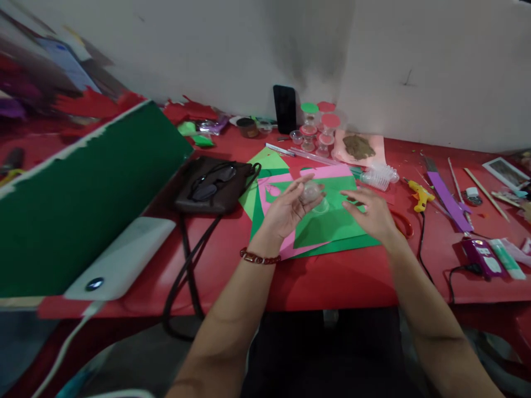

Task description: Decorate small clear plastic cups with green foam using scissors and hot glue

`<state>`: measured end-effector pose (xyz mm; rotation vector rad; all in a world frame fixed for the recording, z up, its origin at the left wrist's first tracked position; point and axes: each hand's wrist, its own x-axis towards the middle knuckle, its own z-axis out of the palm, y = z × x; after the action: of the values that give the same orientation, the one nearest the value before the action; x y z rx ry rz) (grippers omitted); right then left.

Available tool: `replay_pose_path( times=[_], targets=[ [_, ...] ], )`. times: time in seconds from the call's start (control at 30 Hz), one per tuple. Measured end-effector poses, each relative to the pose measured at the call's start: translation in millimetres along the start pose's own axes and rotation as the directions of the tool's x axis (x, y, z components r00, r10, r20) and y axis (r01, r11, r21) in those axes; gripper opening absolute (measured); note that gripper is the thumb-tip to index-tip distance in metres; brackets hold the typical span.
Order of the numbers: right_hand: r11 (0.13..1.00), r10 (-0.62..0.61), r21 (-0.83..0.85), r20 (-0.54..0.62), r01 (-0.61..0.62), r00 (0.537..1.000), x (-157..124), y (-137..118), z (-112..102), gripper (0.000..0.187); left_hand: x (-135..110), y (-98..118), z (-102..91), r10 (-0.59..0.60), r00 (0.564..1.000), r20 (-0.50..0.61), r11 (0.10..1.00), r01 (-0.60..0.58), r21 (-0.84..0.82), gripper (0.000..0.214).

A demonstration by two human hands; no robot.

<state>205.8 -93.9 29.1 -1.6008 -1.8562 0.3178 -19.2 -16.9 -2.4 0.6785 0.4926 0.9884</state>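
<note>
My left hand (288,209) is raised palm-up over a stack of green and pink paper sheets (327,226), its fingers curled round a small clear plastic ball (310,192). A beaded bracelet circles that wrist. My right hand (371,213) lies palm-down on the green paper with its fingers stretched out, holding nothing. A clear round piece (321,207) rests on the green sheet between the two hands.
The red table (340,282) carries a dark bag with sunglasses (211,185), a large green board (83,199), a white power bank (120,257), a standing phone (284,109), small lidded jars (319,124), a yellow glue gun (420,194), purple strips and glue tubes at right.
</note>
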Motion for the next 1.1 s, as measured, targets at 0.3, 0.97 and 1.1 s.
replay_pose_path(
  times=[0.3, 0.97, 1.1],
  targets=[
    [0.9, 0.139, 0.422, -0.05, -0.105, 0.989, 12.6, -30.9, 55.8, 0.045, -3.0, -13.3, 5.2, 0.021, 0.999, 0.042, 0.992, -0.026, 0.126, 0.028],
    [0.581, 0.246, 0.773, 0.134, -0.257, 0.96, 10.0, -8.9, 65.1, 0.049, -2.4, -19.6, 6.6, -0.024, 0.999, 0.037, 0.991, 0.019, 0.131, 0.031],
    [0.684, 0.232, 0.687, 0.114, -0.245, 0.966, 14.4, -4.1, 54.8, 0.039, -1.5, -20.9, 4.5, -0.001, 1.0, -0.009, 0.989, 0.003, 0.151, 0.028]
  ],
)
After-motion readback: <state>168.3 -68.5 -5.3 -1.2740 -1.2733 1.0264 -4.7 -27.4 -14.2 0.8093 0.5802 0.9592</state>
